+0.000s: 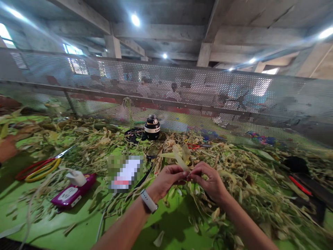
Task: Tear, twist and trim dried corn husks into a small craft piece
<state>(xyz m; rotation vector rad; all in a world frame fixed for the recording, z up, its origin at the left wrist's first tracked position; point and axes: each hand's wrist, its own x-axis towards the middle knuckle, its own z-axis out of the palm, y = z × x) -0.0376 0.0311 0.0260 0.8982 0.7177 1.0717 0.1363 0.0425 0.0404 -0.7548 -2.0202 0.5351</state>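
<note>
In the middle of the head view, my left hand (170,178) and my right hand (209,180) meet fingertip to fingertip. Both are closed in a pinch at the lower end of a pale yellow-green strip of dried husk (180,160), which stands up from the fingers. The exact spot where the fingertips meet is small and partly hidden. A watch with a pale strap (148,200) is on my left wrist. Around and behind the hands lie heaps of dried husk strips (234,173) on the green tabletop (171,225).
Scissors (39,169) with red and yellow handles lie left, near another person's hand (7,149). A purple power strip (74,192) holds a white charger (76,177). Beside it rests a phone (127,173). Behind stand a black container (152,128) and a perforated metal screen (169,86).
</note>
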